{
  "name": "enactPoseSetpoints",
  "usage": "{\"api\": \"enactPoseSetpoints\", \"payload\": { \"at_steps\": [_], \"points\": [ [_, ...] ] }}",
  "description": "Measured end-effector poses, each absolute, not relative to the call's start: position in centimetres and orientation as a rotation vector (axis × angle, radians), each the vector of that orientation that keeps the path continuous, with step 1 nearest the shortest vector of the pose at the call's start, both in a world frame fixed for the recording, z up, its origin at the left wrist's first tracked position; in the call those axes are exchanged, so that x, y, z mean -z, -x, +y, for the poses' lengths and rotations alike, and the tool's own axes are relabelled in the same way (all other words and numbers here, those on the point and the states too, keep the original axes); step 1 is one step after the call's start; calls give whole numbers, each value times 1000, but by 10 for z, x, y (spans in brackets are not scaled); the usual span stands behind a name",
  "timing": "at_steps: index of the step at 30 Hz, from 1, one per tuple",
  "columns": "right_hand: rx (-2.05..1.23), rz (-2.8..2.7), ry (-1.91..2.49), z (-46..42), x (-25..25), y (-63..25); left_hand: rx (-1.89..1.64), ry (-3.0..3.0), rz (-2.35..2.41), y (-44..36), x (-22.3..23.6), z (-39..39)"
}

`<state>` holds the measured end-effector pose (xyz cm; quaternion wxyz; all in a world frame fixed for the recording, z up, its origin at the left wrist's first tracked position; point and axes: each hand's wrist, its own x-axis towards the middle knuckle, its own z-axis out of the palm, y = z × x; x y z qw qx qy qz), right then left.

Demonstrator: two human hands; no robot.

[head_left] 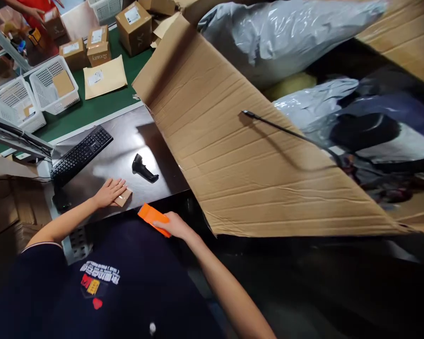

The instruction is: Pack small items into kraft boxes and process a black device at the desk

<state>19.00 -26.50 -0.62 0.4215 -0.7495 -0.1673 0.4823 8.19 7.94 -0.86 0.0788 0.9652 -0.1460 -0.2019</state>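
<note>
Left hand (110, 192): fingers extended, nearly flat, laid over a small cardboard box (123, 197) at the near edge of the dark worktop (122, 127). Right hand (176, 225): closed round an orange object (151, 217), right of the box, exact kind unclear. Handheld scanner (144, 168): on its side, beyond both. Keyboard (83, 151): far left. Large carton (212, 127): right. Step, as judged: steadying the box, orange object at the ready; any lift would call for curled left fingers.
</note>
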Motion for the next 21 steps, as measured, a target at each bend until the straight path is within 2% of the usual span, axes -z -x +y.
{"api": "enactPoseSetpoints", "payload": {
  "at_steps": [8,14,18,21],
  "points": [
    [-1266,-570,2130,-178,15,-209,604,-2884,-564,-90,-2,63],
    [-1046,-706,2428,-136,-24,-179,724,-2905,-547,-108,-3,43],
    [-967,-808,2562,-149,-57,-173,777,-2907,-405,-111,3,18],
    [-998,-684,2742,-187,-64,-202,770,-2849,-291,-121,12,-2]
  ]
}}
